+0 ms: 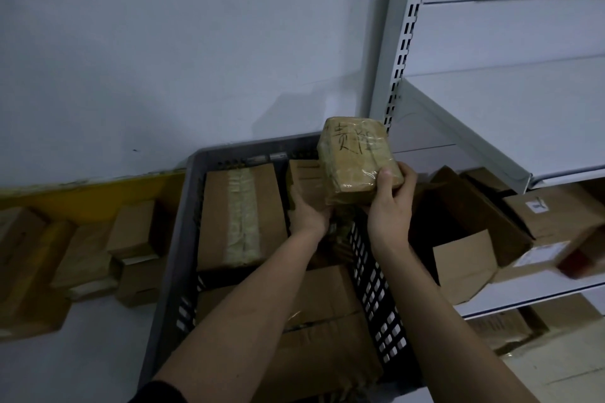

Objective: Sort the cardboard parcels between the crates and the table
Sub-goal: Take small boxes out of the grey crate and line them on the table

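The right hand (391, 198) is closed on the lower right corner of a tape-wrapped parcel (355, 159), thumb pressed flat on its near face, fingers curled behind; the left hand (309, 211) cups it from below and to the left, though how far its fingers reach under I cannot tell, since the parcel hides them; the parcel stands tilted, its marked face toward the camera, lifted clear above the grey crate (183, 239). Just left of the grip, inside the crate, lies a large taped box (240, 216); nearer the person than the grip, more boxes fill the crate. Well off to the left, a row of small boxes (131, 252) sits along the wall; to the right, an open carton (465, 232) and other parcels rest on a white shelf (537, 298). The step in hand looks like checking the marking to decide a destination; the next move calls for carrying the parcel clear of the crate wall and setting it down flat, with both hands kept on it, since the glossy tape could slip.
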`<move>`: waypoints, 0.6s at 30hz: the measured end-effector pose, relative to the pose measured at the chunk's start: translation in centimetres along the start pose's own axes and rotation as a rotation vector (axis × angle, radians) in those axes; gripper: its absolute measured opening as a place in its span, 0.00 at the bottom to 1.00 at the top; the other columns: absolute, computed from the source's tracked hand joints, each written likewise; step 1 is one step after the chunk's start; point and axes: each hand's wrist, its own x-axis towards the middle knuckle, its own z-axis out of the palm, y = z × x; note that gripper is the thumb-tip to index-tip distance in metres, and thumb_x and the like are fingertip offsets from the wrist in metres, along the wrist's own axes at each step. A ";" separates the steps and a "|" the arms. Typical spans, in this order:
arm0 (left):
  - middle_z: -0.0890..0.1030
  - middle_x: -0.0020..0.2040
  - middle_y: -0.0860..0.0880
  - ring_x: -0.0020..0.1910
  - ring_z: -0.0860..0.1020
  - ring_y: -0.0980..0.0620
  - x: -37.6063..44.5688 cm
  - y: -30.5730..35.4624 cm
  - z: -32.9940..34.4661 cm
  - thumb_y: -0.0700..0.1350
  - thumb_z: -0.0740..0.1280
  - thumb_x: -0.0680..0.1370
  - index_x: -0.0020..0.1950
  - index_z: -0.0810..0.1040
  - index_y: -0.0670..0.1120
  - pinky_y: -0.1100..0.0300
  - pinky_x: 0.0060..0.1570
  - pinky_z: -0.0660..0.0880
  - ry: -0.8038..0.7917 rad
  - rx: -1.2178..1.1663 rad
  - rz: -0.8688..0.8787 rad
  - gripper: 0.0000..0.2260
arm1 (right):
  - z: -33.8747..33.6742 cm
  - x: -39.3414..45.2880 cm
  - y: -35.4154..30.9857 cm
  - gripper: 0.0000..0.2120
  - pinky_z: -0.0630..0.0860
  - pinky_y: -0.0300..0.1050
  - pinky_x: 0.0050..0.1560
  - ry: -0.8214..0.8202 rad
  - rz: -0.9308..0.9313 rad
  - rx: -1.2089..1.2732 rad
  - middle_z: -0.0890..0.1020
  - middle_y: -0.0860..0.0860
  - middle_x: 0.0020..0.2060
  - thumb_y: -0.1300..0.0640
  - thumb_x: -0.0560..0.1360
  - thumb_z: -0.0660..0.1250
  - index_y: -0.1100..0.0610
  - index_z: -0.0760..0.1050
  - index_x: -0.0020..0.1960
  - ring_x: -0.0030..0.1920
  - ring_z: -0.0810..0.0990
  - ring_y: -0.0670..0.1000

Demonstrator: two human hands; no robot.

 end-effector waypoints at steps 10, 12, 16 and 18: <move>0.78 0.64 0.48 0.56 0.77 0.49 -0.6 1.8 -1.5 0.45 0.68 0.79 0.74 0.64 0.55 0.50 0.59 0.78 0.063 -0.317 0.008 0.26 | 0.2 -0.3 -0.8 0.15 0.75 0.40 0.50 -0.088 -0.017 -0.031 0.75 0.37 0.53 0.45 0.82 0.59 0.43 0.66 0.68 0.54 0.76 0.39; 0.78 0.63 0.51 0.53 0.77 0.53 -0.8 3.2 -2.5 0.45 0.68 0.79 0.74 0.65 0.54 0.59 0.51 0.79 0.063 -0.338 0.050 0.25 | 0.5 -0.1 -1.5 0.15 0.77 0.46 0.55 -0.087 0.016 -0.004 0.75 0.40 0.55 0.46 0.82 0.59 0.43 0.67 0.68 0.58 0.76 0.44; 0.74 0.62 0.53 0.54 0.71 0.55 -1.0 5.4 -5.3 0.37 0.65 0.80 0.76 0.63 0.53 0.58 0.54 0.71 0.086 -0.272 0.130 0.26 | 1.1 0.2 -4.3 0.15 0.76 0.54 0.63 -0.095 0.034 0.045 0.76 0.49 0.63 0.45 0.81 0.60 0.43 0.67 0.68 0.63 0.76 0.51; 0.76 0.64 0.51 0.57 0.75 0.50 -1.5 6.6 -7.0 0.36 0.63 0.80 0.75 0.66 0.52 0.52 0.60 0.75 0.109 -0.252 0.157 0.24 | 1.7 0.3 -6.1 0.13 0.75 0.57 0.65 -0.120 0.031 0.066 0.76 0.49 0.62 0.45 0.81 0.60 0.41 0.68 0.66 0.63 0.76 0.52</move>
